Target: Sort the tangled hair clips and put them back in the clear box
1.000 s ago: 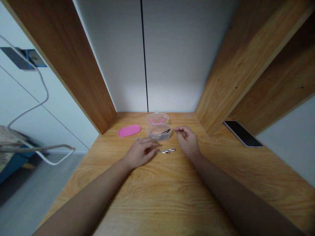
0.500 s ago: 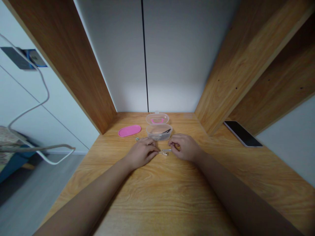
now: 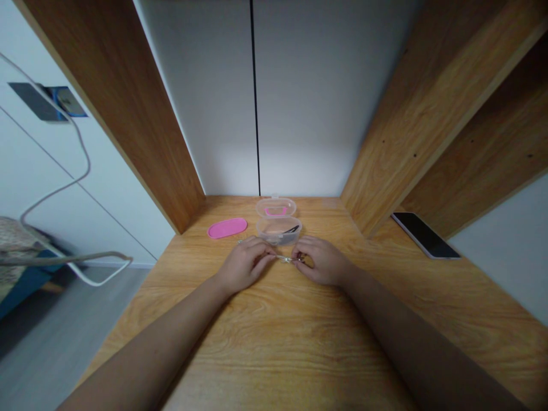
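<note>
My left hand is closed, its thumb and fingertips pinching one end of a thin, shiny metal piece. From the other side my right hand pinches a small silvery metal piece. The two pieces meet between my fingertips, just above the wooden tabletop; they are too small to tell their exact kind or whether they are joined. Right behind my hands stands a clear plastic box with its lid tipped back. Inside the box lies a dark, slim clip-like item.
A pink oval tray lies left of the box. Partly behind my left hand is a small shiny bit. A phone rests at the right, beyond the wooden upright. A white cable hangs at the left.
My hands have brought the two metal pieces together; half a second ago they were slightly apart. The piece in my left hand has risen a little. The box and tray stay put.
</note>
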The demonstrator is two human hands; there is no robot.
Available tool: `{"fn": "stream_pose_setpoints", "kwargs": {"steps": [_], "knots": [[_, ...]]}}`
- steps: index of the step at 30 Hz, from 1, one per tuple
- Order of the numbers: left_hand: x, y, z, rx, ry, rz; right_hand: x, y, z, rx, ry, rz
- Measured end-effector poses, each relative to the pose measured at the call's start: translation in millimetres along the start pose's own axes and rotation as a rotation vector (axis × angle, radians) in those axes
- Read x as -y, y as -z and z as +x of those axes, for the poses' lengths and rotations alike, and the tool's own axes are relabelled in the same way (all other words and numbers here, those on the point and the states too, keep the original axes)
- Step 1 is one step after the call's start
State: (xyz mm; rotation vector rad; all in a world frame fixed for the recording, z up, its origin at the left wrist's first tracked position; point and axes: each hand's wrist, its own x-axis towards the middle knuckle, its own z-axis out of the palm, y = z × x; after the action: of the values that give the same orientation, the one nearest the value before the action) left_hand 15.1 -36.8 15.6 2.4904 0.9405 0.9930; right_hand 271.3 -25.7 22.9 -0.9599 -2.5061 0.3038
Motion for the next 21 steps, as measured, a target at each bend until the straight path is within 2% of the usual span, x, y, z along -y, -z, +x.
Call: {"fn": "stream_pose_setpoints", "kwargs": {"steps": [11, 17, 21], "knots": [[2.3, -1.5, -3.8, -0.081, 0.132, -0.053, 7.2, -5.3, -0.4, -0.109, 0.035, 0.066], [-0.3, -2.1, -2.7, -0.086, 0.14, -0.084, 8.4, -8.1, -0.3, -0.13, 0.056, 0.027], [0.1, -2.7, -2.9, -0.092, 0.121, -0.078, 7.9, -9.3, -1.1, -0.152, 0.058, 0.097]]}}
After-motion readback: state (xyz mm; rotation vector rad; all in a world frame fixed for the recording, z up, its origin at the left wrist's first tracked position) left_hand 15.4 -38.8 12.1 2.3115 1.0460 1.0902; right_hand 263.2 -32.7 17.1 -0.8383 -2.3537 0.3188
